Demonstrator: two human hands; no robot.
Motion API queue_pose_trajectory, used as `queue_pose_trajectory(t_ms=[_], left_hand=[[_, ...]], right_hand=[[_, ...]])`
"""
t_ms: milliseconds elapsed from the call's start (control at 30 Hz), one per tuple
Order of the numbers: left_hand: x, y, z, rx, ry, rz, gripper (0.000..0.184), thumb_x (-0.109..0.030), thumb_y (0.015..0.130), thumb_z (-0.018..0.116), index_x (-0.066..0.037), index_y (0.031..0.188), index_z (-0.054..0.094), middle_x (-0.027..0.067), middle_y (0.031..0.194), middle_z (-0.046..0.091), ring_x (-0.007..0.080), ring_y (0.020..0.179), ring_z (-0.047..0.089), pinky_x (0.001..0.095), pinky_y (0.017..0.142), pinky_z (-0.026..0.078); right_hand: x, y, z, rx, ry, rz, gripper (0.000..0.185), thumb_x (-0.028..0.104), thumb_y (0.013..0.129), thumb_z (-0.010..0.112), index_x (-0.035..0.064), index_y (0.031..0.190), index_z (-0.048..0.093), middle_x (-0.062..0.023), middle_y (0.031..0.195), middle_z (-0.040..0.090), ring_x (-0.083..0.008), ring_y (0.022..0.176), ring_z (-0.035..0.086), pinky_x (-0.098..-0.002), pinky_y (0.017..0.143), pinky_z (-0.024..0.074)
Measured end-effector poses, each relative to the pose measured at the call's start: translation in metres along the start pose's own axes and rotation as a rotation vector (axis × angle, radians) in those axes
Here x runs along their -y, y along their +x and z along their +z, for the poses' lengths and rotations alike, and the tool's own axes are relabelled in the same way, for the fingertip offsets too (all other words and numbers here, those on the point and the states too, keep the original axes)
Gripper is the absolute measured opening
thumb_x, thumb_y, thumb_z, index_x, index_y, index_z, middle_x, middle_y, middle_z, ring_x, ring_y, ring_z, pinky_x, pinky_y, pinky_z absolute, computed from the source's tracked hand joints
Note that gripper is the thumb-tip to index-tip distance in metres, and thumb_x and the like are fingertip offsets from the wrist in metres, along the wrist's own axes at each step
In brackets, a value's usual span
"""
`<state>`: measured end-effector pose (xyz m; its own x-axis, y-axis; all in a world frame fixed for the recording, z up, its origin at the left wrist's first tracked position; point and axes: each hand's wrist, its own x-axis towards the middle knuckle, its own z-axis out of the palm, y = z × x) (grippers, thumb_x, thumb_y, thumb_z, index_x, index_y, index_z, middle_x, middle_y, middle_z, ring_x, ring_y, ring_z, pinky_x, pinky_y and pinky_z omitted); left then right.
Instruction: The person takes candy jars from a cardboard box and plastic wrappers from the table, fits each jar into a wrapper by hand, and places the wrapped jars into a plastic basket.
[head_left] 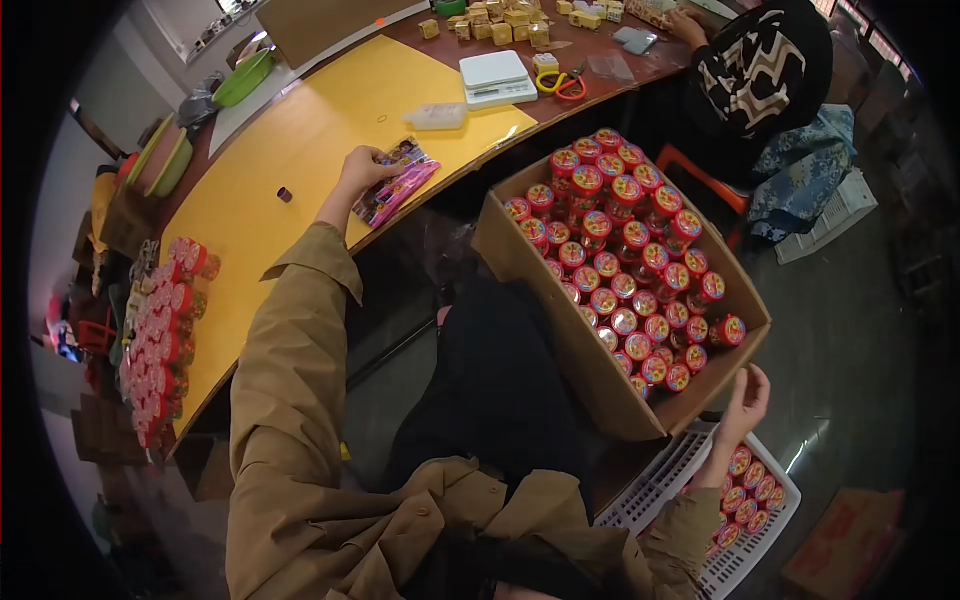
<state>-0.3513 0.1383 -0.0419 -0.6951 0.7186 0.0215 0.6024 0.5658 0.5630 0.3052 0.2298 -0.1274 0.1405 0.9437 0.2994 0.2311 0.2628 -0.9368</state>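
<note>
My left hand [366,172] is at the table's near edge, its fingers curled over the left side of a small stack of pink and purple printed sheets or packets [400,182]. Just outside the near-right corner of a cardboard box [610,405], my right hand [743,408] is raised with loosely bent fingers, and nothing shows in it. Many small clear jars with red printed lids [625,235] fill the box, mostly upright, a few tilted. Below the right hand stands a white plastic basket [780,470] with more red-lidded jars [745,500], partly behind my sleeve.
On the yellow tabletop [270,150] lie a dark cap [285,195], a translucent bottle [437,117] and rows of red-lidded jars [165,340]. Beyond are a white scale [497,78], scissors [563,83] and small yellow boxes [505,25]. Another person [765,70] sits at the far right.
</note>
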Motion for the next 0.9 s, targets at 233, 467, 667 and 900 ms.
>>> queue_pose_trajectory(t_ms=[233,467,667,900], left_hand=[[-0.010,-0.009,-0.013,0.064,0.064,0.122,0.024,-0.022,0.081,0.065,0.002,0.081,0.065,0.0117,0.061,0.059,0.0176,0.050,0.055,0.0287,0.051,0.045],[0.042,-0.025,0.015,-0.197,-0.380,0.332,0.010,-0.009,0.086,0.059,0.001,0.086,0.062,0.0027,0.074,0.062,0.0102,0.066,0.055,0.0220,0.064,0.043],[0.073,-0.018,0.015,-0.258,-0.571,0.137,0.013,-0.010,0.083,0.065,0.002,0.082,0.060,-0.0039,0.061,0.046,0.0040,0.054,0.041,0.0190,0.050,0.033],[0.045,-0.032,0.009,-0.492,-0.506,0.094,0.016,-0.007,0.082,0.065,0.004,0.093,0.062,0.0001,0.068,0.054,0.0059,0.057,0.047,0.0195,0.052,0.037]], right_hand=[[-0.038,-0.003,0.135,0.608,0.060,0.217,0.024,0.014,0.080,0.067,0.0031,0.100,0.059,-0.0024,0.085,0.061,-0.0085,0.077,0.057,-0.0226,0.068,0.0470],[-0.092,0.026,0.261,0.689,-0.305,0.195,0.052,0.029,0.070,0.076,-0.0016,0.106,0.053,-0.0088,0.085,0.062,-0.0150,0.074,0.060,-0.0279,0.066,0.0496],[-0.109,0.056,0.343,0.525,-0.471,0.110,0.090,0.027,0.058,0.083,-0.0028,0.127,0.033,-0.0231,0.117,0.052,-0.0356,0.108,0.051,-0.0405,0.090,0.0429],[-0.103,0.045,0.354,0.392,-0.242,0.238,0.071,0.023,0.063,0.081,0.0021,0.116,0.038,-0.0171,0.105,0.059,-0.0262,0.093,0.061,-0.0359,0.079,0.0494]])
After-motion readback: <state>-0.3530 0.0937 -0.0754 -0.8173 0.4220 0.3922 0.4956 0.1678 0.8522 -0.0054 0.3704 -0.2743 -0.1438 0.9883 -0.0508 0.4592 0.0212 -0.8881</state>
